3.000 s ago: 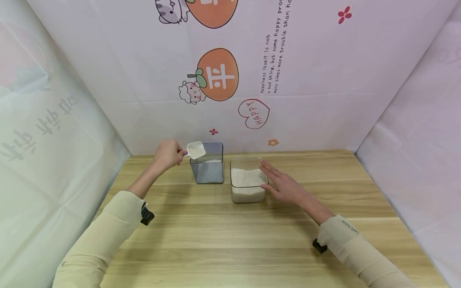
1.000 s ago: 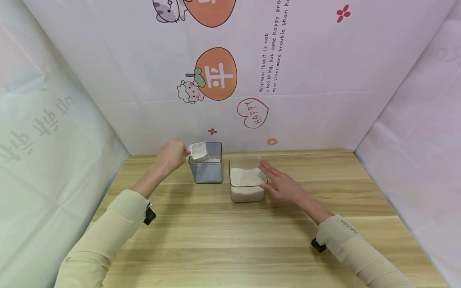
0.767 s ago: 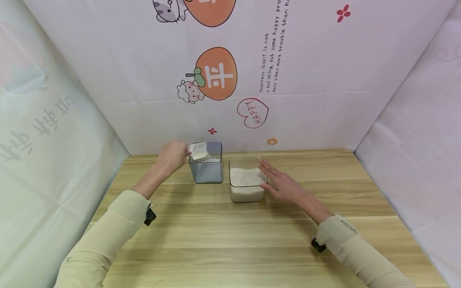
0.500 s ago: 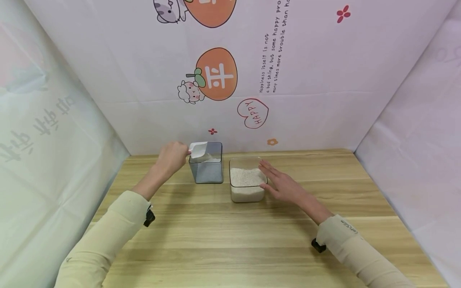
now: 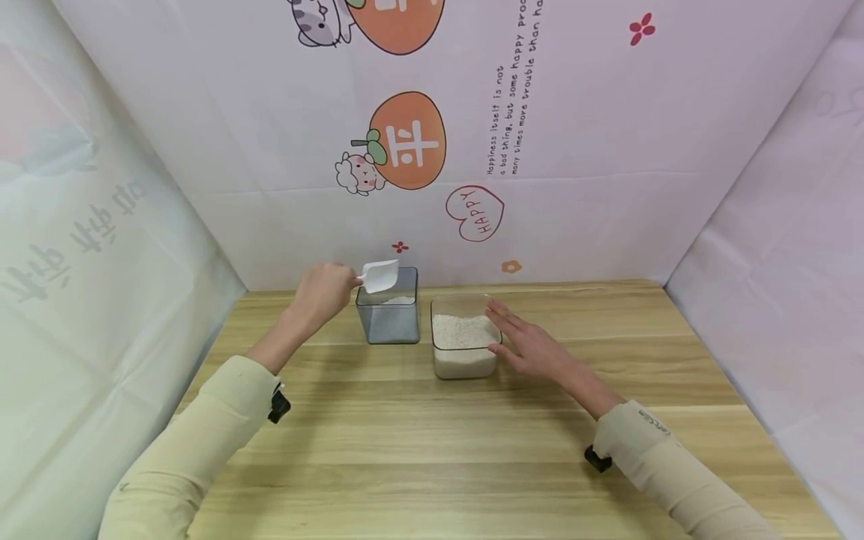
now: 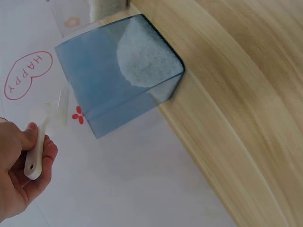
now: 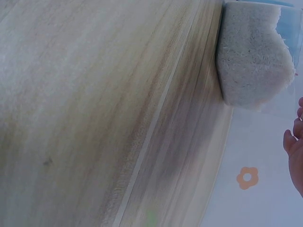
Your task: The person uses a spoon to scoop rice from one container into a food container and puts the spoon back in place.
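Observation:
My left hand (image 5: 324, 296) pinches the handle of a white scoop (image 5: 381, 276), held tilted above the blue-tinted square container (image 5: 394, 326). The left wrist view shows the thumb along the scoop handle (image 6: 35, 158). A heap of white grains that look like rice (image 6: 144, 54) lies inside the blue container. To its right, a clear container (image 5: 466, 366) is filled well up with the same kind of grains (image 7: 255, 52). My right hand (image 5: 533, 349) touches that container's right rim with straight, spread fingers. No grains are visible in the scoop.
Both containers stand side by side, a small gap apart, on a wood-grain table (image 5: 432, 450). A white printed sheet (image 5: 574, 150) rises right behind them, and pale sheets flank the table at left and right.
The scoop, level with grains in it three seconds ago, has been tipped over the blue container and its load has gone out. It has since lifted slightly rightward. My right hand stays put.

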`<state>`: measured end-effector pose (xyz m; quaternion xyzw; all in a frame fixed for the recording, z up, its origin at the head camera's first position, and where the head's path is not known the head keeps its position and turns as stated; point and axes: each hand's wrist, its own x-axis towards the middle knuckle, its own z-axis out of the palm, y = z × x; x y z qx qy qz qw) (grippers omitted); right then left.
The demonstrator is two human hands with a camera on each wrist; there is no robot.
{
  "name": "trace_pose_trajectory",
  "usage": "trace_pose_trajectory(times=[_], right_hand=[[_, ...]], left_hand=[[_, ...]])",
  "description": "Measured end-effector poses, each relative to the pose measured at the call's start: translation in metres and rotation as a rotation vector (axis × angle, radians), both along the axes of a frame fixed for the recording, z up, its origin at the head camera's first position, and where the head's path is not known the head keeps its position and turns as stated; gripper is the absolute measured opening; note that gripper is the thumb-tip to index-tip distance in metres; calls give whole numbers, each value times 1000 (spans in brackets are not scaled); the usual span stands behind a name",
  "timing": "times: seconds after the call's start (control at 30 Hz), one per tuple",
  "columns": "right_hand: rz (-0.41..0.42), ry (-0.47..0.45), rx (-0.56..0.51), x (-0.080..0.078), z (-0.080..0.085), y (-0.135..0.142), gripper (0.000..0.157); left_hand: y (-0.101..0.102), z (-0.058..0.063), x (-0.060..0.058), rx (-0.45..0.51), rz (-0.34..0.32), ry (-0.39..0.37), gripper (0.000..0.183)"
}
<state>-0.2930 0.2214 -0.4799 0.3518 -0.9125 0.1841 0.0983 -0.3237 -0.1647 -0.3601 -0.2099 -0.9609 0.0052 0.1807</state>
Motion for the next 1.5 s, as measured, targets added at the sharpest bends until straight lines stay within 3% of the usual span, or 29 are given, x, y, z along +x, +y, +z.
trace_pose_trajectory(times=[0.2,0.5,0.8,1.0,1.17,1.27,1.33,1.5], right_hand=[[-5,-3,-1,0,-1,2,65],[7,3,6,-1,2,2,66],[14,9,24,-4,3,3,66],[5,5,23,-3,5,5,67],[16,19,12,-1,5,7,67],[16,27,4,-1,4,7,66],[13,32,3,-2,4,7,66],[24,3,7,-3,1,4,67]], left_hand=[[14,7,2,97,-50,-33,26],[40,12,6,90,-119,-59,18],[70,6,3,-69,-164,-34,24],[93,1,2,-103,-225,-65,25],[114,-7,1,-209,-268,-89,17],[127,-12,-2,-285,-297,-55,16],[135,-17,-4,-327,-313,-6,25],[148,-30,-11,-406,-313,59,32]])
